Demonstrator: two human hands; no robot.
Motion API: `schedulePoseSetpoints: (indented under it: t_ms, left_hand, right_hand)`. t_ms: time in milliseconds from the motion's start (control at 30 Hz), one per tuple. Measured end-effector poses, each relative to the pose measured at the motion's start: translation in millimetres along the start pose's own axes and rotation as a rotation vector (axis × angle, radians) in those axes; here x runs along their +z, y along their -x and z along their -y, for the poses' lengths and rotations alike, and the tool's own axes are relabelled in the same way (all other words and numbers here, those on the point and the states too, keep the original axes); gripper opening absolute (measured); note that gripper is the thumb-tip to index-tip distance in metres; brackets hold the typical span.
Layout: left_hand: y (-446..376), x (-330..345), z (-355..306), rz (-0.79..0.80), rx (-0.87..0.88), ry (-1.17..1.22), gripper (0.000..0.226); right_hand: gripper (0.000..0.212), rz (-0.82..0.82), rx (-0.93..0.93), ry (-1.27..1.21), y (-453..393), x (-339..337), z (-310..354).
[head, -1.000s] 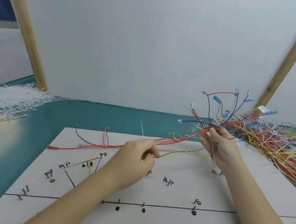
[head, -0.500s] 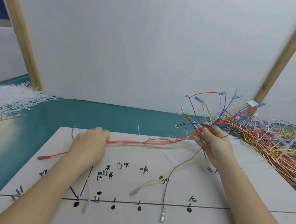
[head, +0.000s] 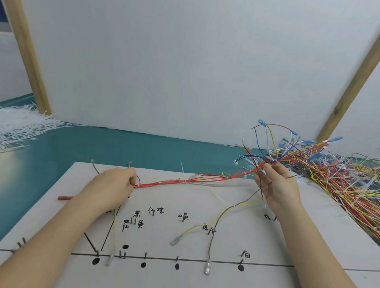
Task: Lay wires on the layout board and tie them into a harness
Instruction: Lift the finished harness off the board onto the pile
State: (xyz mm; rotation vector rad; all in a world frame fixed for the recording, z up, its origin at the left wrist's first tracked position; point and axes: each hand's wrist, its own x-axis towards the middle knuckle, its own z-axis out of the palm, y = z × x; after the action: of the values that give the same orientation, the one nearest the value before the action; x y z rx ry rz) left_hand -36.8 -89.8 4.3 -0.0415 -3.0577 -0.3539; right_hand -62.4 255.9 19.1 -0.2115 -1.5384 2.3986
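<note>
- Left hand sits low on the layout board, fingers curled round the near end of the wire bundle, right where a small white tie cinches the red wires: by my reading that pins one end so the run can be pulled straight
- Right hand is raised over the board's far right corner, thumb and fingertips pinching the same bundle where it fans out into loose coloured ends with blue terminals; holding it high keeps the trunk taut and clear of the pegs
- So the harness hangs between the two hands, stretched across the back of the board, not yet dropped onto its marked route
- Count of ties on the trunk: I make it three white ones, though the small middle one is hard to be sure of
- Three branch wires droop onto the board with clear terminals at their tips: a yellow one on the left, a second yellow one in the middle, a grey one running down to the drawn line
- A red terminal pokes out left of the left wrist
- Five black dots sit along that base line, with handwritten labels above marking where each branch belongs
- One heap of white cable ties waits far left on the teal table; one big pile of spare wires lies far right, each within reach of its own hand
</note>
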Motion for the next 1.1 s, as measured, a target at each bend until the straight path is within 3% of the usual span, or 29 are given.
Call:
schedulePoseSetpoints:
  t_ms: [133, 267, 367, 467, 533, 633, 667, 700, 767, 867, 967, 1033, 1100]
  left_hand:
    - [-2.8, -3.8, -0.7, -0.193, -0.071, 0.004, 0.012]
    - [-1.0, -15.3, -3.0, -0.502, -0.091, 0.274, 0.009]
    - [6.7, -24.8, -10.8, -0.690, 0.018, 0.433, 0.007]
    - [14.3, -38.4, -18.4, -0.770, 0.187, 0.412, 0.011]
    - [16.2, -51.8, -17.6, -0.613, 0.230, 0.311, 0.018]
    - [22.8, -66.7, -12.2, -0.017, 0.111, 0.059, 0.017]
    - [26.4, -66.8, -14.9, 0.116, 0.070, -0.047, 0.014]
    - [30.1, -63.8, -22.0, 0.149, 0.066, -0.173, 0.012]
    - [37.1, -49.8, -46.5, 0.030, 0.155, -0.265, 0.020]
    - [56.7, -24.2, -96.8, 0.061, 0.326, 0.069, 0.033]
    - [82.9, 3.9, -129.5, 0.142, 0.465, 0.015, 0.040]
    - [84.3, 13.0, -130.9, 0.062, 0.514, -0.003, 0.026]
    - [75.6, 5.9, -122.3, -0.033, 0.488, 0.177, 0.023]
  right_hand:
    - [0.018, 0.039, 0.003, -0.017, 1.2, 3.9, -2.8]
    - [0.019, 0.098, 0.024, -0.062, 4.0, 10.3, -5.2]
    - [0.019, 0.098, 0.053, -0.100, 4.2, 11.2, -4.0]
    - [0.020, 0.068, 0.084, -0.137, 3.9, 7.9, -1.9]
    - [0.021, 0.035, 0.098, -0.190, 3.2, 5.8, 1.1]
    - [0.020, -0.027, 0.106, -0.214, 2.5, 5.2, 3.4]
    - [0.018, -0.041, 0.107, -0.199, 2.6, 5.7, 3.3]
    - [0.016, -0.049, 0.107, -0.188, 2.8, 6.1, 3.0]
    - [0.011, -0.036, 0.109, -0.176, 3.9, 7.8, 3.2]
    - [0.019, 0.044, 0.111, -0.226, 6.7, 11.4, 7.1]
    - [0.030, 0.181, 0.099, -0.287, 10.3, 12.6, 12.4]
    - [0.049, 0.272, 0.110, -0.299, 11.3, 10.2, 15.4]
    - [0.058, 0.345, 0.117, -0.316, 11.0, 6.3, 19.5]
